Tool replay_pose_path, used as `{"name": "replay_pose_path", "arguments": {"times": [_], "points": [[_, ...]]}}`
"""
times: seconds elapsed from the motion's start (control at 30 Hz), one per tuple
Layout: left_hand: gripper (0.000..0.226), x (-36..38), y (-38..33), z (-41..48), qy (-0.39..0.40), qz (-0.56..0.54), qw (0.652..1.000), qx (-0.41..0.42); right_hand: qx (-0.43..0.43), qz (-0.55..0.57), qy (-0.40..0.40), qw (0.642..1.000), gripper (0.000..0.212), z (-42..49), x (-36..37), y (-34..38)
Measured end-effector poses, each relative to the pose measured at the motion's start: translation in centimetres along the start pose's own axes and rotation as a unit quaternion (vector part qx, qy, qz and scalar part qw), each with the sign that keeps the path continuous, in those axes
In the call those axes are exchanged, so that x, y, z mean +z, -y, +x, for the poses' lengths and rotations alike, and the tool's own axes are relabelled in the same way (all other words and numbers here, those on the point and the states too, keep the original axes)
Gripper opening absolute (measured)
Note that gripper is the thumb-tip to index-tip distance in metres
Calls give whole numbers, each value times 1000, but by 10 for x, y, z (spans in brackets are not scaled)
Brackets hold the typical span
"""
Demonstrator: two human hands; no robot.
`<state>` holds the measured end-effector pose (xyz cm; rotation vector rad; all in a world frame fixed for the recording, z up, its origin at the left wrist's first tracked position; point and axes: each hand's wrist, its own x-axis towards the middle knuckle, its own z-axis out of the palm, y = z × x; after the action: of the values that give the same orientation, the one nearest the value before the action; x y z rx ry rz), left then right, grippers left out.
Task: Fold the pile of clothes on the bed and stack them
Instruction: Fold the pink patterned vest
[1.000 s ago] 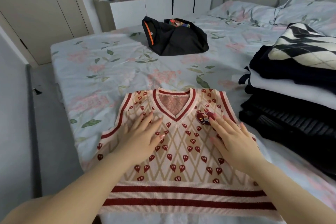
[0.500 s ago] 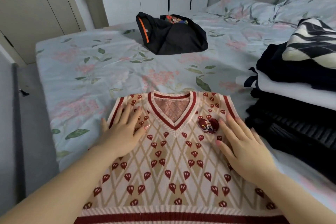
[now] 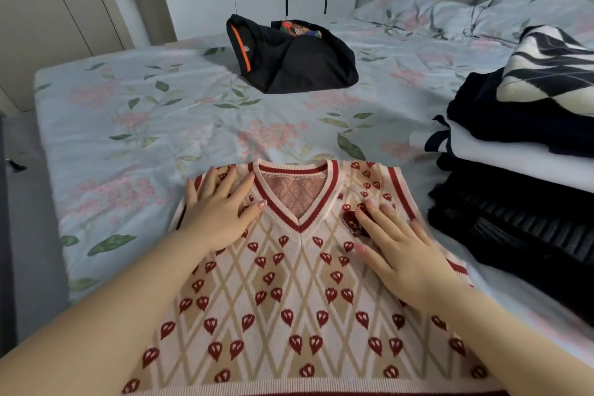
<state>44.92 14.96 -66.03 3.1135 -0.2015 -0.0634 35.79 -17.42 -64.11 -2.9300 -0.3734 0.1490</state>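
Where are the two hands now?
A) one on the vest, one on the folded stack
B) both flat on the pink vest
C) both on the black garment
B: the left hand and the right hand lie flat on the pink vest, one each side of its V-neck.

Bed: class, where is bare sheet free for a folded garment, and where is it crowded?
Bare sheet lies between the vest and the black garment, out to the left edge. A narrower strip separates that garment from the folded stack. Crowded: the right side.
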Motion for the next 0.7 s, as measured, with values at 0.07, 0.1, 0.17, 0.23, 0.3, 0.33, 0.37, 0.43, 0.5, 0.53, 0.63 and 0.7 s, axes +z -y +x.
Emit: {"name": "replay_pose_path", "arguments": {"times": [0.07,0.1,0.17,0.23,0.3,0.33,0.37,0.43,0.5,0.53,0.63,0.7], "points": [[74,-2,-5,9,-26,-5,1000,14,-5,-6,-55,998,72,25,-3,1],[76,-2,-6,13,-32,-14,999,12,-2,-10,-72,997,73,40,-4,2],[86,-3,-6,22,-20,-29,999,-3,17,-24,-67,997,71,72,-5,-1],[96,-1,-3,28,-2,-28,1000,-10,42,-31,-34,998,66,101,-3,-10],[90,1,3,33,4,-25,1000,-13,72,9,-11,997,60,123,-4,-21],[84,1,5,34,2,-23,1000,-15,85,27,0,996,59,129,-5,-25],[80,2,9,39,1,-22,1000,-19,93,33,11,995,58,138,-5,-28],[79,1,10,41,-1,-20,1000,-21,100,17,22,995,60,141,-6,-30],[80,1,10,43,6,-21,1000,-22,103,-18,10,994,61,142,-6,-28],[78,1,10,42,6,-20,1000,-22,97,-45,-12,994,62,140,-6,-25],[65,-1,8,34,-13,-17,999,-30,32,-85,-90,992,62,130,0,-6],[61,-6,7,26,19,-25,999,-44,13,-82,-56,995,61,126,4,2]]}}
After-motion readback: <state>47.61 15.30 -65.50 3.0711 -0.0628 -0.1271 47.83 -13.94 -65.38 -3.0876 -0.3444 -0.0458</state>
